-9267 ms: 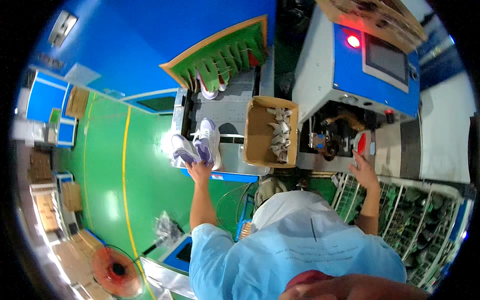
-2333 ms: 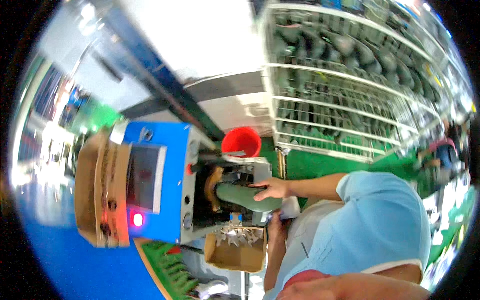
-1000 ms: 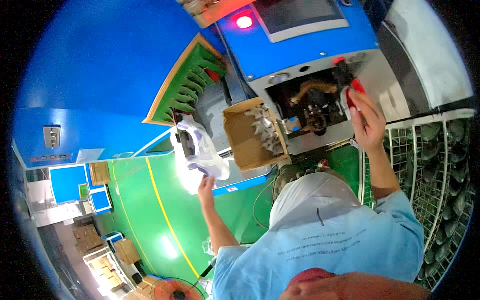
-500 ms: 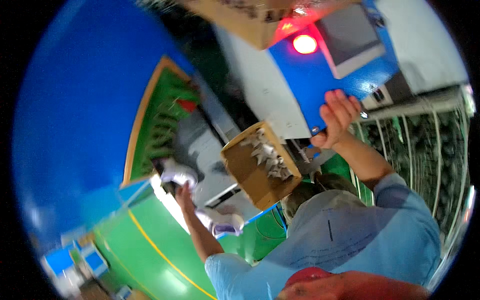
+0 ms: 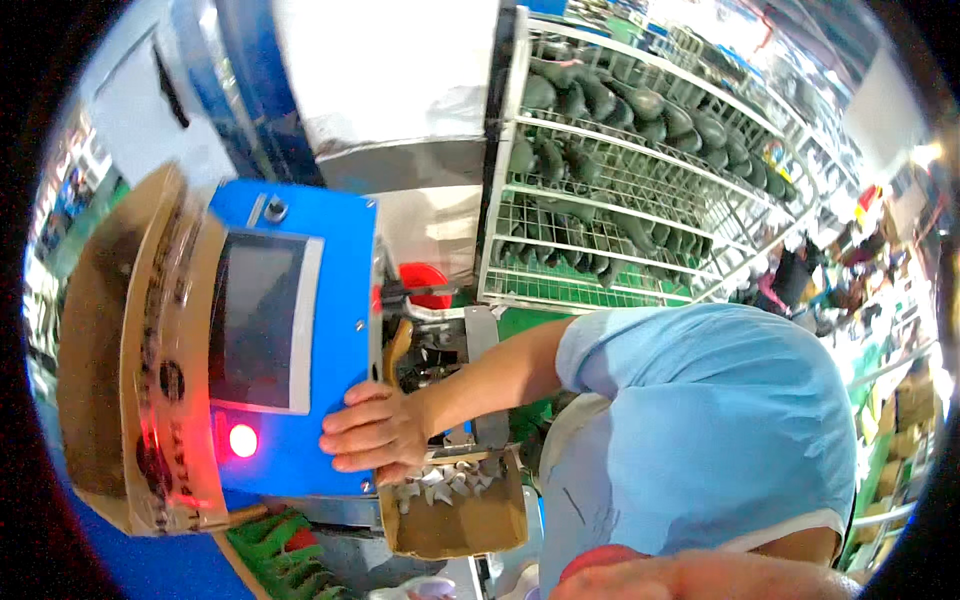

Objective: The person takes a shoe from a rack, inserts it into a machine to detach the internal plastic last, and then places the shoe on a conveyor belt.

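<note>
My right hand point(image 5: 378, 432) rests on the edge of a blue control box point(image 5: 345, 300), its fingers laid flat over the front face beside the dark screen point(image 5: 258, 320). Nothing is held in it. Close by, a round red lamp point(image 5: 243, 441) glows on the same face. Just below the hand sits an open cardboard box point(image 5: 455, 530) with small pointed grey-white pieces point(image 5: 445, 488) inside. My left hand is out of view. At the bottom edge, part of a white and purple shoe point(image 5: 425, 588) shows.
A cardboard carton point(image 5: 150, 370) stands against the control box's left side. Beyond, a white wire rack point(image 5: 600, 190) carries rows of dark shoe-shaped forms point(image 5: 690, 130). A red container point(image 5: 425, 285) is behind the forearm; green spiky material point(image 5: 285, 560) lies lower left.
The view has swung round, bringing the rack into sight. My right hand stays on the control box. My left hand, earlier at a white and purple shoe, has left the picture.
</note>
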